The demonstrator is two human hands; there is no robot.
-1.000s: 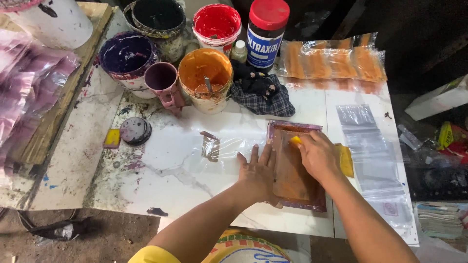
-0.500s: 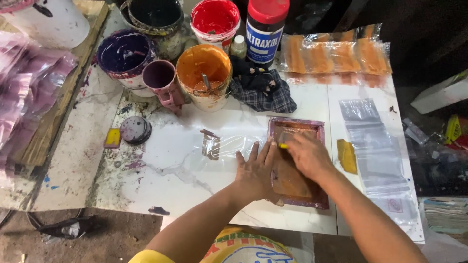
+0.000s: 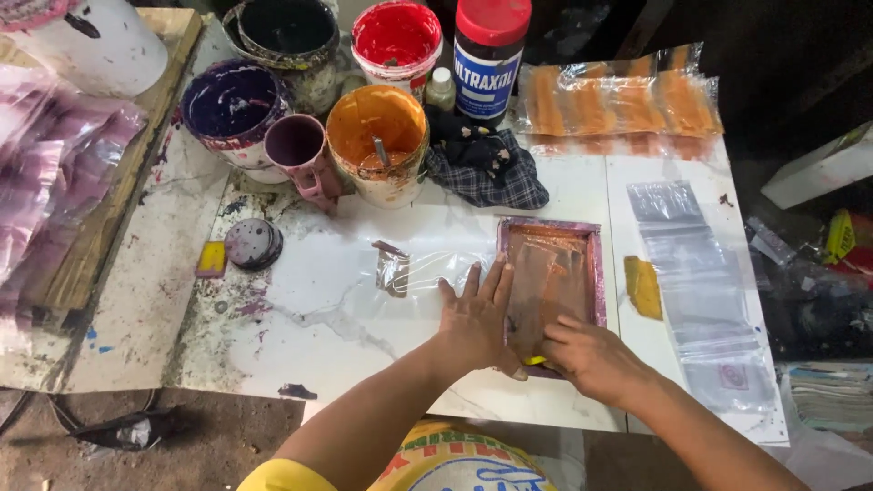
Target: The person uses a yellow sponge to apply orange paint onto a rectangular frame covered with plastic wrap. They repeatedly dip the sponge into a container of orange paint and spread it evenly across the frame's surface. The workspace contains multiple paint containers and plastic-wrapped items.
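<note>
A yellow scraper (image 3: 535, 361) is gripped by the right hand (image 3: 589, 356) at the near end of the frame (image 3: 552, 289), whose long axis runs away from the person; the left hand (image 3: 476, 314) is pressed flat, fingers spread, on its left edge.

2 hands: left (image 3: 477, 318), right (image 3: 587, 356). 1 screen frame (image 3: 552, 277). 4 paint tubs: black (image 3: 286, 32), red (image 3: 396, 41), purple (image 3: 234, 105), orange (image 3: 379, 136). 1 white bucket (image 3: 95, 41). 1 mug (image 3: 303, 150). 1 jar (image 3: 491, 55). 1 small bottle (image 3: 442, 88). 1 rag (image 3: 486, 168). 2 yellow pads: (image 3: 211, 257), (image 3: 644, 286). 1 round lid (image 3: 252, 243).
</note>
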